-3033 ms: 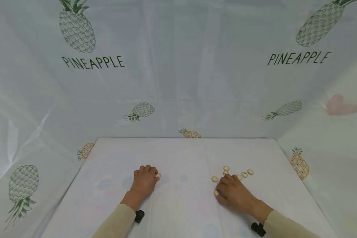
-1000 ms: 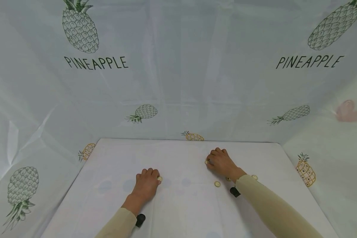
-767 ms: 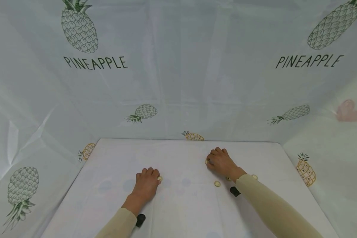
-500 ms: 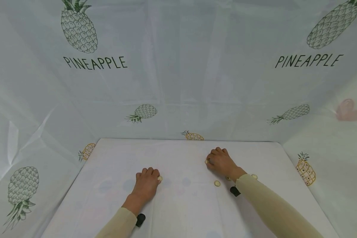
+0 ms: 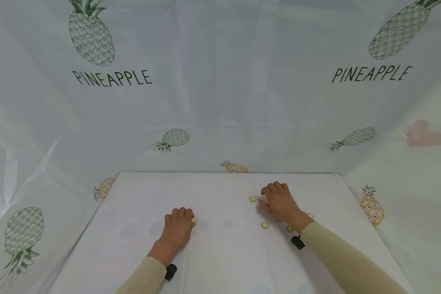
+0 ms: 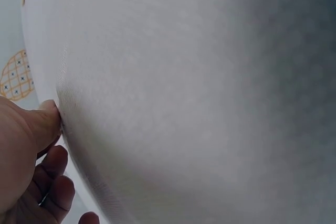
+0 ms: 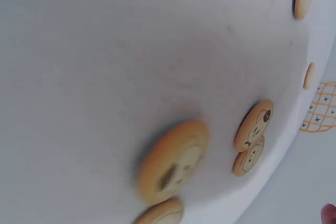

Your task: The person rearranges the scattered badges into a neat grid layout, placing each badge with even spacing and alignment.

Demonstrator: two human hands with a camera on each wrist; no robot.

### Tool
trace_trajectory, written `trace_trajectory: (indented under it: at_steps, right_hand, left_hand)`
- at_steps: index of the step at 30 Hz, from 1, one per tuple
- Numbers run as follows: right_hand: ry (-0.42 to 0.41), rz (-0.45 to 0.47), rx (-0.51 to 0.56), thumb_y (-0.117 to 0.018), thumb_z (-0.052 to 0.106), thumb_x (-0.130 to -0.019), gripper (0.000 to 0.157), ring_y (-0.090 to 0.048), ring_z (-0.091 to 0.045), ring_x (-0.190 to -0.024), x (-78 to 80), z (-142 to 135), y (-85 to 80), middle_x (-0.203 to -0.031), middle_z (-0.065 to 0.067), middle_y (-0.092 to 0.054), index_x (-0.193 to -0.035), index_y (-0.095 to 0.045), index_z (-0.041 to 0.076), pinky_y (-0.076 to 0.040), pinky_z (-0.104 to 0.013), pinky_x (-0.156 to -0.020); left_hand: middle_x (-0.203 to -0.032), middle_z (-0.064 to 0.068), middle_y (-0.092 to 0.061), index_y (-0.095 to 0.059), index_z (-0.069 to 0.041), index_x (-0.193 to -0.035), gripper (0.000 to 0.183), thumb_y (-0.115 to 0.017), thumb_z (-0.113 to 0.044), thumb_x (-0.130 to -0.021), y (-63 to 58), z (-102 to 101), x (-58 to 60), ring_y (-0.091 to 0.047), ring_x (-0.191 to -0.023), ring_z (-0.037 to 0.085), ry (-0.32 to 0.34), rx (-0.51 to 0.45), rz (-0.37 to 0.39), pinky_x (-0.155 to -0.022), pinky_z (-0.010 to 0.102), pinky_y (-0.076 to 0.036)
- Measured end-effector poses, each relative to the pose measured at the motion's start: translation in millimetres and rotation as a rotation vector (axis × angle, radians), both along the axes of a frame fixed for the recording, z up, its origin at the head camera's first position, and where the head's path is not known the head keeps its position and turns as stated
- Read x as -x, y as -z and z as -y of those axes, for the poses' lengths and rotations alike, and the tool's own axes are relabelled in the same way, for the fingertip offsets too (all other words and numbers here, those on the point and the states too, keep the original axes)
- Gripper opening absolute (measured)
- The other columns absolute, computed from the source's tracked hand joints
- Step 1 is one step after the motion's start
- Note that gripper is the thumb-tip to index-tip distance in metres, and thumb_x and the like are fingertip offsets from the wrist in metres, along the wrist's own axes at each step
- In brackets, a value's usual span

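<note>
My left hand (image 5: 178,226) is on the left half of the table, pinching a small round biscuit (image 5: 194,220) at its thumb and fingertips. In the left wrist view the thumb (image 6: 44,121) shows, but no biscuit. My right hand (image 5: 280,203) has its fingers spread, holding nothing. Just left of it lies a single biscuit (image 5: 252,199); another biscuit (image 5: 265,225) sits nearer me. Below the right wrist is a biscuit with a dark mark (image 5: 290,229). The right wrist view shows several pale brown biscuits with animal faces, including a touching pair with a dark-eared one (image 7: 255,123).
A white cloth covers the table (image 5: 220,261). Around it hangs a pale curtain (image 5: 220,90) printed with pineapples. One biscuit (image 5: 310,215) peeks out beyond my right forearm, whose sleeve (image 5: 338,255) crosses the right side of the table.
My right hand went from the biscuits on the right to the far middle with one biscuit. It has since let go and drawn back right. My left hand keeps its place.
</note>
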State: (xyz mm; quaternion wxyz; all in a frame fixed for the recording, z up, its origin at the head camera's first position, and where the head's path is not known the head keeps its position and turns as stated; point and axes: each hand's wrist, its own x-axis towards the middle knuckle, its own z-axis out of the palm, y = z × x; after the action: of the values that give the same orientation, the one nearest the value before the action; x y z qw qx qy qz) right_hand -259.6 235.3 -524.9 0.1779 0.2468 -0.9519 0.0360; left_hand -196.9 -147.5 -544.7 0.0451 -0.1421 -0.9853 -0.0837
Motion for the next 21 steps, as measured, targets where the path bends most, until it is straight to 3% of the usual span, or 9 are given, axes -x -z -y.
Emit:
trace_trajectory:
  at_steps: [6,11,15,21]
  right_hand:
    - [-0.033,-0.067,0.015,-0.08,0.025,-0.091,0.021,-0.055,-0.026,-0.095,-26.8,-10,4.7,-0.098,-0.004,-0.064,-0.102,-0.069,0.01,-0.044,-0.048,-0.088]
    - [-0.089,-0.037,0.005,-0.084,0.029,-0.088,0.027,-0.054,-0.024,-0.095,-49.9,-14,9.7,-0.101,-0.002,-0.064,-0.103,-0.071,0.011,-0.044,-0.047,-0.087]
    - [-0.1,0.009,-0.005,-0.082,0.035,-0.091,0.028,-0.053,-0.022,-0.098,-59.7,-12,14.2,-0.103,0.0,-0.065,-0.105,-0.073,0.013,-0.044,-0.047,-0.089]
    - [-0.133,0.037,0.021,-0.08,0.027,-0.092,0.017,-0.051,-0.018,-0.095,-64.2,-10,19.1,-0.102,0.001,-0.065,-0.102,-0.073,0.014,-0.043,-0.044,-0.087]
  left_hand:
    - [-0.092,0.005,-0.052,-0.057,-0.01,-0.104,0.021,-0.073,-0.023,-0.1,-2.0,0,-1.1,-0.043,-0.086,0.024,-0.004,-0.014,0.007,-0.079,0.048,-0.042]
    - [-0.094,0.005,-0.055,-0.058,-0.01,-0.106,0.02,-0.072,-0.024,-0.101,-1.2,0,-0.1,-0.044,-0.086,0.024,-0.01,0.004,0.017,-0.078,0.048,-0.043]
    - [-0.094,0.005,-0.055,-0.058,-0.01,-0.105,0.02,-0.072,-0.023,-0.101,0.0,0,0.2,-0.045,-0.087,0.025,-0.01,0.006,0.01,-0.076,0.047,-0.043]
    - [-0.092,0.004,-0.053,-0.057,-0.01,-0.104,0.02,-0.072,-0.023,-0.101,1.0,-1,-0.4,-0.044,-0.085,0.024,-0.003,-0.014,0.005,-0.075,0.046,-0.042]
